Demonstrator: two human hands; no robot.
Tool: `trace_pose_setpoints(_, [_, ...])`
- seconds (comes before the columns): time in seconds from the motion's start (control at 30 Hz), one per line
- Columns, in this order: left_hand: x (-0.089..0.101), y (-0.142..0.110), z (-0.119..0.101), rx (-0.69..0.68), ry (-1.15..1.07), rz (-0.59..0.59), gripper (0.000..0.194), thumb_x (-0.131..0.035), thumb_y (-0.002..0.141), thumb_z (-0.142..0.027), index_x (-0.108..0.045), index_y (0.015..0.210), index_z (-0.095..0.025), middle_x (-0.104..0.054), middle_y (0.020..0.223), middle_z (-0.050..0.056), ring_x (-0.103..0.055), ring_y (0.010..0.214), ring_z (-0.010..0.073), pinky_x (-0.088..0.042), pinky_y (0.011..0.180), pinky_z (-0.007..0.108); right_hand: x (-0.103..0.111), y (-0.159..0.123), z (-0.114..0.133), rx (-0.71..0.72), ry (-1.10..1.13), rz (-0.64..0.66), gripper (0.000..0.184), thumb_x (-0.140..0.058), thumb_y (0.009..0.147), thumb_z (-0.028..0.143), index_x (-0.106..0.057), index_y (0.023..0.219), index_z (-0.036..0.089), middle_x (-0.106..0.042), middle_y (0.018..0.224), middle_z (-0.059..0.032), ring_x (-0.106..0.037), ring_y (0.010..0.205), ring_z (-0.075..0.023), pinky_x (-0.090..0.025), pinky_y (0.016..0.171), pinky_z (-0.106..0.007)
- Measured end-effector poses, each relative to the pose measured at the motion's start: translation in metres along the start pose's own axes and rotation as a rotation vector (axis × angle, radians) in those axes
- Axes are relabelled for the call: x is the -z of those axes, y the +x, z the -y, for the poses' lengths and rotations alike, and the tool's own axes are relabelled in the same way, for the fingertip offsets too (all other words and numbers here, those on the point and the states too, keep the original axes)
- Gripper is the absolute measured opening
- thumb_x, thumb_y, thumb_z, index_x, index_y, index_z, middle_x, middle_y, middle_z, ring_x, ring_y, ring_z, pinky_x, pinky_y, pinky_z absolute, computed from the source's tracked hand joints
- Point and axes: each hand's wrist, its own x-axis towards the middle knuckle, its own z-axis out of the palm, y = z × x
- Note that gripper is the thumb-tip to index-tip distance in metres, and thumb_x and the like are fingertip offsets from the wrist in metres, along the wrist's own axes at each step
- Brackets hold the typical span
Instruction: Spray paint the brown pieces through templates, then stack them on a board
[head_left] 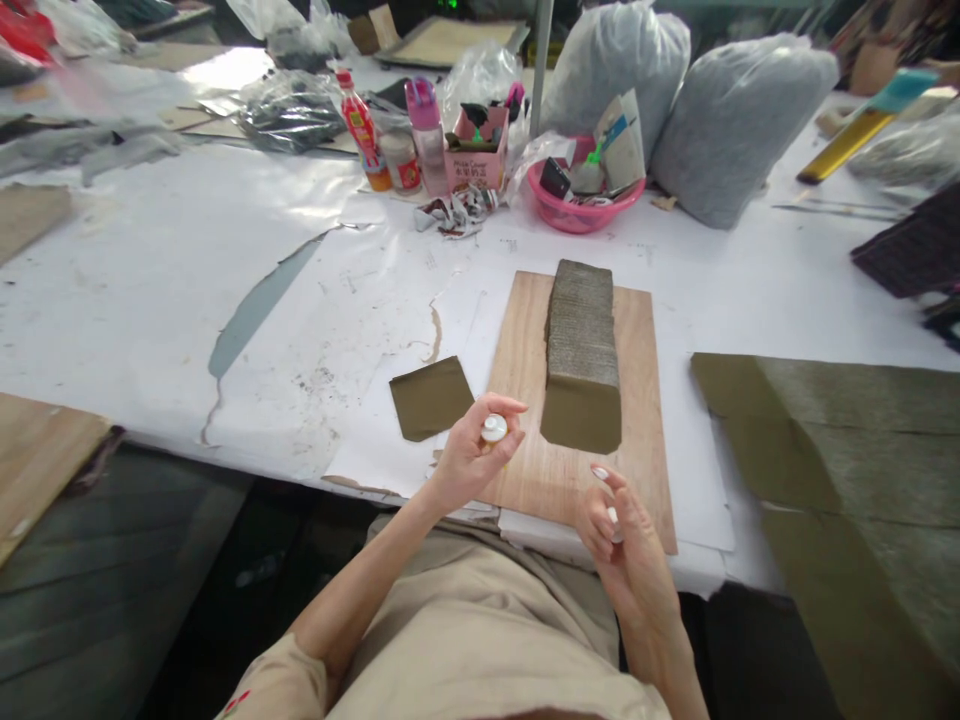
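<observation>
My left hand [480, 445] is closed around a small bottle with a round white top [493, 429], above the left edge of a wooden board [517, 340]. My right hand [619, 525] hovers over the board's near right part, its fingers curled. White bits show at its index fingertip and among the curled fingers; whether it grips something I cannot make out. On the board lies a long row of overlapping olive fabric pieces [581, 340], the nearest showing its whole face. A separate olive fabric piece [431, 398] lies left of the board, just beyond my left hand.
Large olive fabric sheets [795, 460] hang over the table edge at right. Along the back stand a pink basin [585, 215], a pink box [476, 165], a red-labelled drink bottle [362, 130] and two stuffed bags [739, 130]. The white table covering [360, 300] is torn in places.
</observation>
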Motion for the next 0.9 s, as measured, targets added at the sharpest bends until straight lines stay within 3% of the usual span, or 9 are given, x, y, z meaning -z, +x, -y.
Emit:
trace_pose_setpoints(0.13, [0.015,-0.007,-0.005,0.066,-0.057,0.097,0.042,-0.06,0.091,-0.028,-0.05,0.131,-0.021,-0.055,0.091,0.002,-0.054,0.08,0.0124,-0.047,0.075,0.026,0.0,-0.001,0.0,-0.01,0.005,-0.002,0.028,-0.069,0.086,0.044,-0.068,0.107,0.025,-0.03,0.057,0.0082,-0.021,0.047,-0.0054,-0.02,0.043,-0.018])
trace_pose_setpoints(0.3, [0.023,-0.013,-0.009,0.048,-0.079,0.105,0.051,-0.062,0.091,-0.025,-0.045,0.138,-0.022,-0.062,0.098,0.006,-0.061,0.093,0.0161,-0.049,0.088,0.031,-0.011,0.004,0.002,0.003,-0.029,0.051,0.03,-0.069,0.086,0.045,-0.068,0.108,0.026,-0.032,0.06,0.0075,-0.023,0.048,-0.0057,-0.019,0.043,-0.019])
trace_pose_setpoints(0.5, [0.012,-0.014,-0.009,0.018,-0.214,0.11,0.051,-0.06,0.092,-0.024,-0.043,0.14,-0.023,-0.064,0.107,0.008,-0.065,0.101,0.0197,-0.051,0.097,0.04,-0.044,0.009,0.01,0.213,-0.213,0.132,0.051,-0.071,0.083,0.026,-0.053,0.13,0.035,-0.046,0.075,0.0057,-0.037,0.054,-0.0067,-0.033,0.049,-0.02])
trace_pose_setpoints(0.67, [0.006,-0.016,-0.018,-0.004,-0.279,0.134,0.05,-0.058,0.093,-0.021,-0.042,0.14,-0.024,-0.063,0.119,0.011,-0.062,0.115,0.023,-0.047,0.105,0.047,-0.049,0.024,-0.009,0.373,-0.359,0.127,0.069,-0.075,0.078,0.02,-0.045,0.138,0.035,-0.053,0.078,0.006,-0.051,0.072,-0.0108,-0.046,0.073,-0.026])
trace_pose_setpoints(0.77, [0.0,-0.014,-0.027,-0.04,-0.275,0.146,0.051,-0.056,0.094,-0.021,-0.04,0.141,-0.025,-0.063,0.121,0.011,-0.06,0.118,0.0236,-0.046,0.107,0.048,-0.049,0.033,-0.024,0.37,-0.278,0.062,0.061,-0.072,0.082,0.029,-0.045,0.137,0.033,-0.055,0.082,0.0051,-0.056,0.078,-0.0122,-0.047,0.084,-0.03])
trace_pose_setpoints(0.9, [-0.013,-0.009,-0.037,-0.095,-0.206,0.162,0.053,-0.057,0.093,-0.019,-0.039,0.142,-0.027,-0.061,0.126,0.011,-0.059,0.119,0.0233,-0.048,0.105,0.044,-0.054,0.037,-0.032,0.308,-0.126,-0.05,0.049,-0.061,0.09,0.041,-0.044,0.135,0.031,-0.056,0.084,0.0037,-0.058,0.077,-0.0128,-0.05,0.08,-0.031])
